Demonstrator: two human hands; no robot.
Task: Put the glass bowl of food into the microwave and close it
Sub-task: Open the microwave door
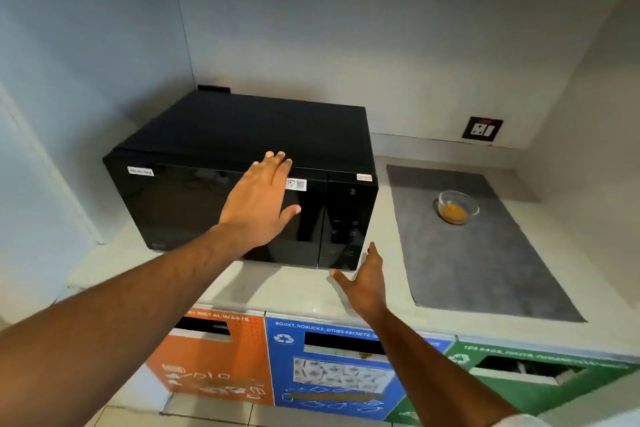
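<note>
A black microwave (pixel 194 204) stands on the pale counter at centre left, its door closed. My left hand (pixel 258 203) is spread flat against the upper right part of the door, fingertips at the top edge, holding nothing. My right hand (pixel 363 279) hovers open just below the microwave's lower right corner, under the control panel, empty. A small glass bowl (pixel 456 206) with orange-yellow food sits upright on a grey mat to the right of the microwave, well apart from both hands.
The grey mat (pixel 485 263) covers the right part of the counter (pixel 294 291). A wall socket (pixel 482 129) is behind it. Orange (pixel 214 364), blue (pixel 329 371) and green (pixel 526 374) waste bins stand below the counter's front edge. Walls close in left, back and right.
</note>
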